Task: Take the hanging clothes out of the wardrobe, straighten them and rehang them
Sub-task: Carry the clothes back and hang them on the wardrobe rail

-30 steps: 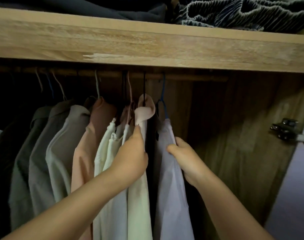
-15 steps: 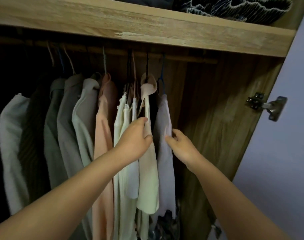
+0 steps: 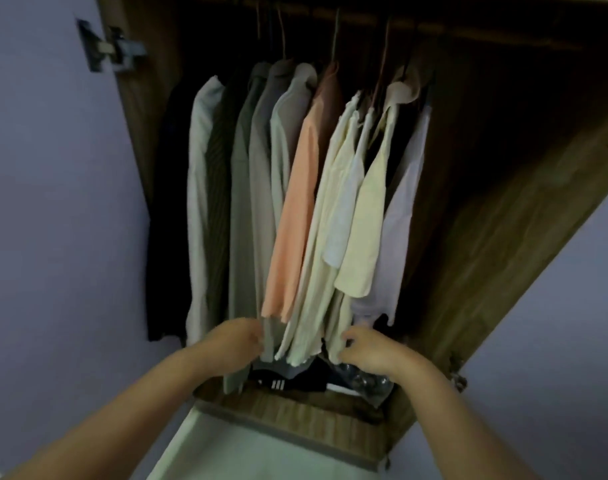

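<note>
Several shirts hang close together on hangers from the wardrobe rail (image 3: 364, 19): dark and grey ones at the left, a peach shirt (image 3: 295, 220) in the middle, cream shirts (image 3: 361, 230) and a pale lilac shirt (image 3: 396, 237) at the right. Both hands are low, at the hems. My left hand (image 3: 236, 344) curls its fingers on the bottom edge of a grey shirt (image 3: 254, 202). My right hand (image 3: 368, 351) pinches the hem of a long cream shirt (image 3: 333, 327) between thumb and fingers.
Folded dark clothes (image 3: 285, 375) and a shiny plastic bag (image 3: 364, 379) lie on the wardrobe floor under the hems. The wooden right side wall (image 3: 486, 202) stands close to the lilac shirt. A door hinge (image 3: 108, 46) sticks out at the upper left. A white surface (image 3: 243, 455) lies below the wardrobe's front edge.
Both hands have dropped from the shoulders of the cream and lilac shirts down to the hems. The view has tilted down, and the top shelf is out of sight.
</note>
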`<action>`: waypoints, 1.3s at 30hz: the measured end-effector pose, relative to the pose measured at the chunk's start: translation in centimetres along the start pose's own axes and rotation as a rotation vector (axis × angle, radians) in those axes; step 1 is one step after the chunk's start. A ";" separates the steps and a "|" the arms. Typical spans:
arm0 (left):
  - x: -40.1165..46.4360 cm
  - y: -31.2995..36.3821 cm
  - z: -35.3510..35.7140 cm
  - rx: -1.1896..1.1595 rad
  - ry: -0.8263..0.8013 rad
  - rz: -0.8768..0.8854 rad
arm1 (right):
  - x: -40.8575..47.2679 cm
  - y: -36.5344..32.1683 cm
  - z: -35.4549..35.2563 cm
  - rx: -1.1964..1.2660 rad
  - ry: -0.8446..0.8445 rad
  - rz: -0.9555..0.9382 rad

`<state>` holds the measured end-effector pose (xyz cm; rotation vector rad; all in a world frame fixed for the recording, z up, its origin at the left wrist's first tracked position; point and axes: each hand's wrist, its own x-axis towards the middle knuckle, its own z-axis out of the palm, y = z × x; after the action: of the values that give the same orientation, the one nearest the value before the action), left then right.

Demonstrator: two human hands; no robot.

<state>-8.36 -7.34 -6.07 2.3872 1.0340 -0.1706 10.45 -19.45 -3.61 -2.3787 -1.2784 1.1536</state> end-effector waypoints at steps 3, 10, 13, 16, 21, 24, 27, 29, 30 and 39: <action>-4.6 -2.3 1.7 0.058 -0.052 -0.113 | -0.7 -2.0 3.1 -0.187 -0.079 -0.068; -15.9 -9.3 4.4 -0.047 -0.011 -0.428 | -2.5 -8.5 11.5 -0.483 -0.208 -0.294; -21.4 -12.5 5.5 -0.102 0.030 -0.544 | -3.9 -11.9 15.8 -0.553 -0.258 -0.391; -27.7 -15.3 6.7 -0.150 0.075 -0.645 | -6.0 -15.5 20.5 -0.631 -0.308 -0.491; -39.7 -19.8 9.8 -0.217 0.091 -0.830 | -10.5 -21.7 29.6 -0.709 -0.425 -0.622; -47.2 -22.2 11.5 -0.230 0.113 -0.921 | -14.1 -24.5 35.6 -0.747 -0.470 -0.676; -55.0 -24.6 13.1 -0.273 0.143 -1.037 | -18.3 -27.0 41.9 -0.820 -0.556 -0.741; -59.7 -26.0 14.2 -0.305 0.170 -1.107 | -21.2 -28.8 45.5 -0.875 -0.612 -0.795; -62.0 -26.5 14.7 -0.317 0.187 -1.141 | -22.5 -29.8 47.2 -0.891 -0.628 -0.820; -77.1 -29.6 18.3 -0.537 0.272 -1.358 | -30.0 -37.9 60.8 -1.063 -0.768 -1.046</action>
<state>-81.65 -49.50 -9.89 0.9374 2.2976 -0.0175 -66.29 -30.45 -9.25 -0.9756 -3.4012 1.0958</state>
